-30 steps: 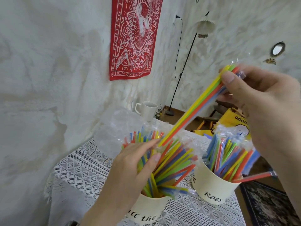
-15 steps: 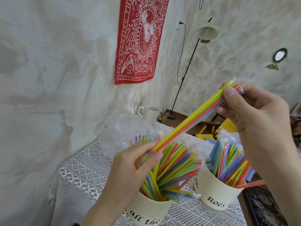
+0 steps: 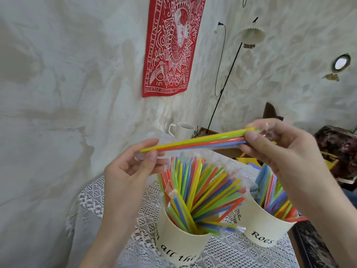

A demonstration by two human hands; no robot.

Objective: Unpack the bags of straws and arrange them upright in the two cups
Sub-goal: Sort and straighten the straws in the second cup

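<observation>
- We hold one clear-wrapped bundle of straws (image 3: 199,142) almost level, above and just behind the nearer cup.
- Our right hand (image 3: 280,149) grips the bundle's right end, thumb in front and fingers curled behind, with crinkled wrapper showing there.
- Our left hand (image 3: 131,171) pinches the left end between thumb and fingertips, on the wrapper's tail as far as we can tell.
- Below the left hand, the cream cup lettered "all the" (image 3: 179,242) is crowded with leaning straws, several still in their sleeves.
- Under the right wrist, the second cup, lettered "Roes" (image 3: 262,231), is also well filled.
- We judge the task far along: both cups look nearly full, but this bundle is still to be unwrapped and stood up.
- The straws lean instead of standing upright, so some tidying seems left.
- Beyond the hands, a white mug (image 3: 182,130) sits on the lace tablecloth (image 3: 144,238).
</observation>
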